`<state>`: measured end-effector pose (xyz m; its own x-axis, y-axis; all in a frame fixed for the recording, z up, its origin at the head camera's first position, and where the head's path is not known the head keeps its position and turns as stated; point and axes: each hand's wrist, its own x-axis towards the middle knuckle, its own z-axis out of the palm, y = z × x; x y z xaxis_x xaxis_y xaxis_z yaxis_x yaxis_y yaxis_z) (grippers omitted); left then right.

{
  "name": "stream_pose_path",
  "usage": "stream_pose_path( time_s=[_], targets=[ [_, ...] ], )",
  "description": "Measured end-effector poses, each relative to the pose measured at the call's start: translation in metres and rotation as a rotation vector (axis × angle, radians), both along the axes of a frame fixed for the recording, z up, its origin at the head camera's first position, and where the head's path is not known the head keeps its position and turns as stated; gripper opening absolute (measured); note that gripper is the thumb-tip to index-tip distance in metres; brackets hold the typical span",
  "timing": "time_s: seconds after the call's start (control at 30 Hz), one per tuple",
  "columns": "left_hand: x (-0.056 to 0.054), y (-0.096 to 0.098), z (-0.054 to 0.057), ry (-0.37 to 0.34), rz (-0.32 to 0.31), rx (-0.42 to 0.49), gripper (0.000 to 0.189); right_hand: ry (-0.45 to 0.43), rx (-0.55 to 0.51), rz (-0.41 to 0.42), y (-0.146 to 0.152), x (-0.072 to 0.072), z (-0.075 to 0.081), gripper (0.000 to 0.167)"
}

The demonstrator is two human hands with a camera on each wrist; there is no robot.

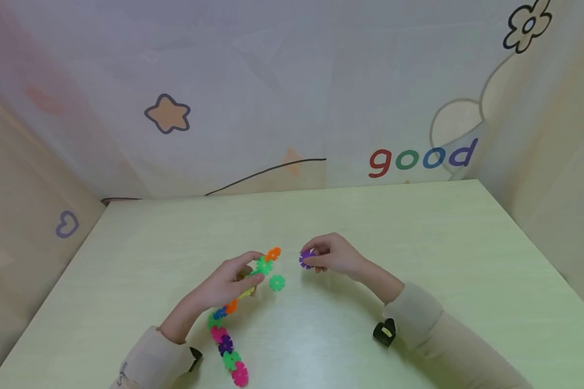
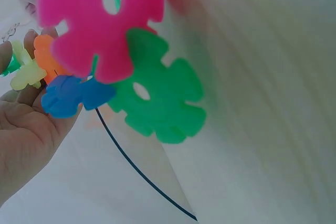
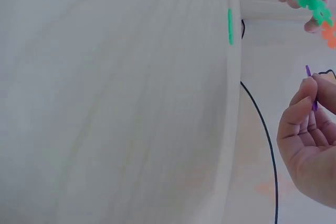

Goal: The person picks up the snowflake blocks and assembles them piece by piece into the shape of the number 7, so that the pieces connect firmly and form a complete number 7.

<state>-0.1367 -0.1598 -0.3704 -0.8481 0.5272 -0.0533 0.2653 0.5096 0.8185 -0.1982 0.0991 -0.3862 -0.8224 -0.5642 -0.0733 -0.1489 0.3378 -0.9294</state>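
Observation:
My left hand [image 1: 226, 282] pinches a chain of interlocked plastic snowflake discs near its upper end. An orange disc [image 1: 273, 254] tips that end, beyond a green disc [image 1: 264, 265]. From the hand the chain hangs down toward the near edge, ending in a pink disc [image 1: 240, 374]; the left wrist view shows its blue disc [image 2: 73, 95] slotted to others. To the right, my right hand [image 1: 338, 255] pinches a single purple snowflake disc [image 1: 305, 259] between thumb and fingers, apart from the chain. A loose green disc [image 1: 277, 282] lies on the table between the hands.
The pale table [image 1: 394, 216] extends around both hands. Behind it stands a printed cloth backdrop [image 1: 272, 81], with cloth at both sides too. A black wrist-worn device [image 1: 384, 332] shows at the right cuff.

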Motion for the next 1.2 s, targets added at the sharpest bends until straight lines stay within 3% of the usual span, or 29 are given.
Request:
stream_pose_path(
  time_s=[0.23,0.6,0.93,1.2],
  targets=[
    [0.004,0.008,0.005,-0.001,-0.015,-0.027,0.038,-0.024,-0.074,-0.028,0.003,0.009,0.012,0.025],
    [0.005,0.009,0.0,0.005,-0.073,-0.028,0.041,-0.032,-0.144,-0.062,0.004,0.022,0.03,0.028],
    [0.003,0.015,0.0,0.034,-0.112,-0.059,0.042,0.046,-0.151,-0.171,-0.006,0.032,0.039,0.025],
    [0.002,0.02,-0.002,0.051,-0.106,-0.079,0.042,0.087,-0.145,-0.183,-0.013,0.035,0.037,0.027]
  ],
)
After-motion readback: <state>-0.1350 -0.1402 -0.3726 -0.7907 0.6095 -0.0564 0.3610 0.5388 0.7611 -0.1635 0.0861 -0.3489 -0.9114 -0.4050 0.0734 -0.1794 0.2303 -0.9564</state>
